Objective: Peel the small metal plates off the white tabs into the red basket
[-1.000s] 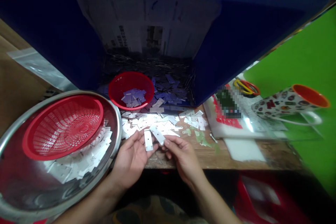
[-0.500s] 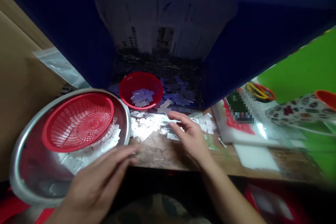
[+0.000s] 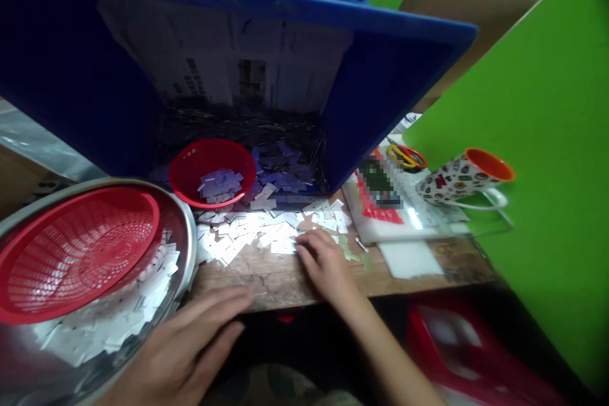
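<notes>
Plates point(image 3: 242, 235) are lying scattered on the table point(image 3: 257, 282); my right hand point(image 3: 327, 260) is sitting at their edge, perhaps pinching one, I cannot tell. My blurred left hand point(image 3: 188, 339) is hanging near the metal bowl point(image 3: 191, 231), thumb parted from fingers.

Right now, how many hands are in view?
2: the left hand, blurred, by the basin; the right hand, beside the loose plates. No others show.

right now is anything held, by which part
Nothing shows in the left hand; the right hand is at the edge of a pale plate, grip unclear.
</notes>
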`<move>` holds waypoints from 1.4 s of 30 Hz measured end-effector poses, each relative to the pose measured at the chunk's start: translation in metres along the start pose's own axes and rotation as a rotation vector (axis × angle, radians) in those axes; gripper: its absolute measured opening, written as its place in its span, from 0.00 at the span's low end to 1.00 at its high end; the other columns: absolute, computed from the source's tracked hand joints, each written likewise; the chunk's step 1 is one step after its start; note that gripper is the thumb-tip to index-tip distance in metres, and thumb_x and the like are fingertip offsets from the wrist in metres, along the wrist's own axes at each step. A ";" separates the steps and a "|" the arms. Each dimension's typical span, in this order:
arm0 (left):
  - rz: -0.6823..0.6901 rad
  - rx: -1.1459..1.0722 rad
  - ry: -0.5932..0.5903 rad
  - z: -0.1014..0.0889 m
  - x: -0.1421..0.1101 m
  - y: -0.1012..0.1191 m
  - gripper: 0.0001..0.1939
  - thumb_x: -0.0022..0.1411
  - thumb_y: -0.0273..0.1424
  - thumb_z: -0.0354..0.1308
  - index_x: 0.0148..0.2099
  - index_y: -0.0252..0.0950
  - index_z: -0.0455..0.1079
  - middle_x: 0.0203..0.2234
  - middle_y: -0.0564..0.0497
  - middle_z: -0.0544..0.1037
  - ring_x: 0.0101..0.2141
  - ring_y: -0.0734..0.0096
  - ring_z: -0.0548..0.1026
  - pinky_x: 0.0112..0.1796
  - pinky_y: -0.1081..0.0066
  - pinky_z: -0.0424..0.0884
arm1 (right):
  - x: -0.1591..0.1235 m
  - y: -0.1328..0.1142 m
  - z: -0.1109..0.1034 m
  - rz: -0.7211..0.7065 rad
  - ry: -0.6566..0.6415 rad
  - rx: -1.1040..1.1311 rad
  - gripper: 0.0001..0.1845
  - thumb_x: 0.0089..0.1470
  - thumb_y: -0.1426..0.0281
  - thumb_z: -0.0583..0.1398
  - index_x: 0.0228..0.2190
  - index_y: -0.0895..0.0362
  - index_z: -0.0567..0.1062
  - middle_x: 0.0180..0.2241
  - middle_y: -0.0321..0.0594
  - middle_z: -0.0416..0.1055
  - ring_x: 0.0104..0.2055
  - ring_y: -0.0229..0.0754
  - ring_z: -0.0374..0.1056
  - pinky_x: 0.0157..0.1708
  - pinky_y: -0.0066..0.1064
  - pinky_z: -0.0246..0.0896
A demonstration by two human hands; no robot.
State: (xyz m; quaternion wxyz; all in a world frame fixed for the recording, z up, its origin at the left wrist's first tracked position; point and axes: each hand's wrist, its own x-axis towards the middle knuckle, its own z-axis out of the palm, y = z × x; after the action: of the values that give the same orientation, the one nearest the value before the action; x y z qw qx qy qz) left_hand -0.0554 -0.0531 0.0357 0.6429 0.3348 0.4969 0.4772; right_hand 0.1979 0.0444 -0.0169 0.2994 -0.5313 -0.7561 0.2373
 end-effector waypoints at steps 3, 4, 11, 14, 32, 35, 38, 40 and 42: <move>0.040 0.496 -0.184 0.030 0.026 -0.014 0.18 0.53 0.24 0.65 0.46 0.44 0.79 0.48 0.49 0.79 0.52 0.55 0.71 0.60 0.63 0.56 | 0.015 -0.010 0.009 -0.069 -0.038 -0.136 0.13 0.57 0.72 0.56 0.45 0.57 0.72 0.46 0.47 0.69 0.49 0.49 0.64 0.49 0.41 0.62; 0.053 0.527 -0.160 0.037 0.032 -0.019 0.15 0.54 0.27 0.65 0.45 0.44 0.79 0.47 0.48 0.79 0.51 0.54 0.71 0.59 0.62 0.57 | 0.023 -0.014 0.011 -0.098 -0.060 -0.194 0.18 0.57 0.72 0.57 0.49 0.58 0.70 0.50 0.49 0.66 0.52 0.50 0.62 0.51 0.42 0.60; -0.170 0.123 -0.044 0.037 0.044 -0.034 0.17 0.54 0.31 0.66 0.47 0.37 0.75 0.47 0.41 0.78 0.51 0.55 0.73 0.53 0.62 0.66 | 0.070 -0.032 0.020 -0.245 -0.281 -0.656 0.35 0.55 0.59 0.62 0.59 0.60 0.59 0.48 0.55 0.67 0.48 0.55 0.64 0.46 0.45 0.61; -0.230 0.009 -0.047 0.028 0.045 -0.031 0.15 0.58 0.35 0.63 0.48 0.38 0.73 0.47 0.43 0.78 0.53 0.56 0.71 0.56 0.60 0.62 | 0.077 -0.032 0.024 -0.290 -0.318 -0.721 0.29 0.58 0.63 0.59 0.57 0.59 0.60 0.44 0.52 0.69 0.45 0.52 0.65 0.41 0.41 0.63; -0.327 -0.260 -0.035 0.029 0.059 -0.033 0.08 0.62 0.29 0.58 0.43 0.33 0.74 0.43 0.42 0.81 0.50 0.56 0.75 0.55 0.59 0.64 | 0.060 -0.032 0.047 -0.419 -0.220 -0.882 0.21 0.60 0.78 0.49 0.53 0.74 0.63 0.46 0.67 0.69 0.46 0.56 0.66 0.41 0.45 0.63; -0.339 -0.277 -0.029 0.033 0.061 -0.031 0.09 0.63 0.29 0.57 0.43 0.31 0.74 0.44 0.40 0.80 0.50 0.54 0.75 0.56 0.58 0.64 | 0.067 -0.030 0.042 -0.426 -0.220 -0.856 0.16 0.60 0.76 0.51 0.49 0.68 0.68 0.42 0.58 0.71 0.42 0.53 0.66 0.37 0.42 0.63; -0.351 -0.327 -0.033 0.037 0.063 -0.031 0.10 0.63 0.29 0.56 0.43 0.29 0.74 0.44 0.37 0.80 0.51 0.52 0.74 0.56 0.57 0.63 | 0.071 -0.028 0.037 -0.431 -0.221 -0.831 0.14 0.60 0.75 0.52 0.46 0.65 0.69 0.39 0.54 0.71 0.41 0.52 0.66 0.36 0.41 0.62; -0.358 -0.377 -0.049 0.039 0.064 -0.031 0.10 0.63 0.29 0.56 0.44 0.28 0.73 0.45 0.36 0.79 0.51 0.50 0.74 0.56 0.56 0.63 | 0.072 -0.027 0.035 -0.429 -0.217 -0.814 0.13 0.60 0.75 0.52 0.46 0.66 0.70 0.39 0.53 0.72 0.41 0.52 0.66 0.36 0.41 0.62; -0.368 -0.436 -0.065 0.039 0.067 -0.032 0.12 0.63 0.29 0.55 0.45 0.27 0.73 0.47 0.34 0.78 0.52 0.49 0.73 0.57 0.55 0.61 | 0.071 -0.026 0.031 -0.431 -0.213 -0.793 0.13 0.60 0.76 0.53 0.45 0.66 0.70 0.38 0.53 0.72 0.40 0.51 0.67 0.36 0.40 0.61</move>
State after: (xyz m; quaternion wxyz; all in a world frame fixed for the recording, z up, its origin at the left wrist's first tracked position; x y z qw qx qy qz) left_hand -0.0054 0.0012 -0.0039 0.7912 0.1079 0.4139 0.4371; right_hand 0.1402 0.1016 -0.0072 0.0362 -0.4081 -0.9083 -0.0847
